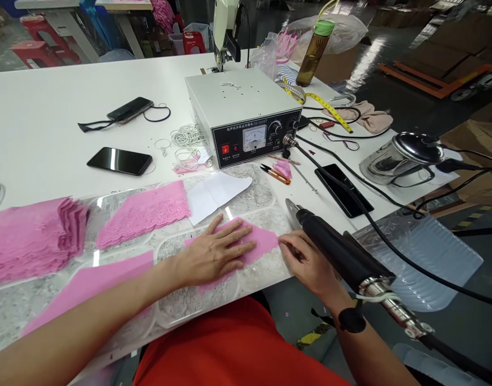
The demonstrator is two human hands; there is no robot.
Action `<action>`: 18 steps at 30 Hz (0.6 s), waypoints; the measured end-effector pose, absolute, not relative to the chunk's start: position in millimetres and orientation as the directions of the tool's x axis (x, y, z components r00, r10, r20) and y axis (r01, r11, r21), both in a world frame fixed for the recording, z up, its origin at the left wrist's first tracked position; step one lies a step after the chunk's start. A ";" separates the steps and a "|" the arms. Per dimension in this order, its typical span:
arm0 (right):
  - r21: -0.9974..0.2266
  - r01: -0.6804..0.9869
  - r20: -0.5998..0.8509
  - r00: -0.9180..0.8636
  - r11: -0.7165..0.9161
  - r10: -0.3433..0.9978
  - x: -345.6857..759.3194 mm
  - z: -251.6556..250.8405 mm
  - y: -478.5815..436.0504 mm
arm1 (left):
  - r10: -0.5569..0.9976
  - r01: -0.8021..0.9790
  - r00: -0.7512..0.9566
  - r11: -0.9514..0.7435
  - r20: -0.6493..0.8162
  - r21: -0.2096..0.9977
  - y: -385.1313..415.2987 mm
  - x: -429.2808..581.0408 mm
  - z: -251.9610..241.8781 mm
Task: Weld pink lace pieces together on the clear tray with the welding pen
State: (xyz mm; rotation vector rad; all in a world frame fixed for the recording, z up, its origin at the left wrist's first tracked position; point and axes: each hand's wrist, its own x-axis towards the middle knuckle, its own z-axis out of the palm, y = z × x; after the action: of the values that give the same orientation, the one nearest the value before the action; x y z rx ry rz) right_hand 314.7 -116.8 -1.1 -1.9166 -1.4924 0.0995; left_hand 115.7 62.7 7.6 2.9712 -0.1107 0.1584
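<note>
My left hand (pixel 213 254) lies flat with fingers spread on a pink lace fabric piece (pixel 262 238), covering part of it. At the piece's right tip, my right hand (pixel 310 262) pinches the pink fabric between thumb and fingers. A black handheld ultrasonic welder (pixel 338 246) with a metal tip passes close by my right hand and across the wrist in this view; whether it touches them I cannot tell. White paper (pixel 217 195) and another pink lace piece (pixel 145 212) lie beyond my left hand. A larger pink piece (pixel 88 289) is partly under my left forearm.
A stack of pink lace (pixel 32 238) lies at the left. Behind stand the welder's control box (pixel 237 107), thread snips (pixel 276 173) and phones (pixel 120 161). At the right are a phone (pixel 342 190), a lidded glass mug (pixel 398 161) and black cables (pixel 410 262). A bottle (pixel 314 56) stands farther back.
</note>
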 end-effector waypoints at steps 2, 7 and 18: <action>-0.534 0.841 0.346 0.310 -0.086 0.886 315.6 0.3 -117.4 | -0.060 -0.078 0.991 -0.984 0.118 0.158 63.3 115.8 7.8; -0.505 0.858 0.315 0.281 -0.090 0.907 317.7 -1.8 -119.8 | -0.053 -0.067 0.993 -0.989 0.106 0.131 64.3 117.2 7.2; -0.456 0.888 0.383 0.261 -0.064 0.886 317.3 -5.3 -119.3 | -0.066 -0.080 0.988 -0.991 0.138 0.103 64.8 116.4 6.3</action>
State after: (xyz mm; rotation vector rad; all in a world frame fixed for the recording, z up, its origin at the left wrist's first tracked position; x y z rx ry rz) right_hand 317.3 -119.3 -5.3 -1.9233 -1.6030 -0.0025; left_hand 116.4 64.8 6.3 3.0244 -0.1114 0.2048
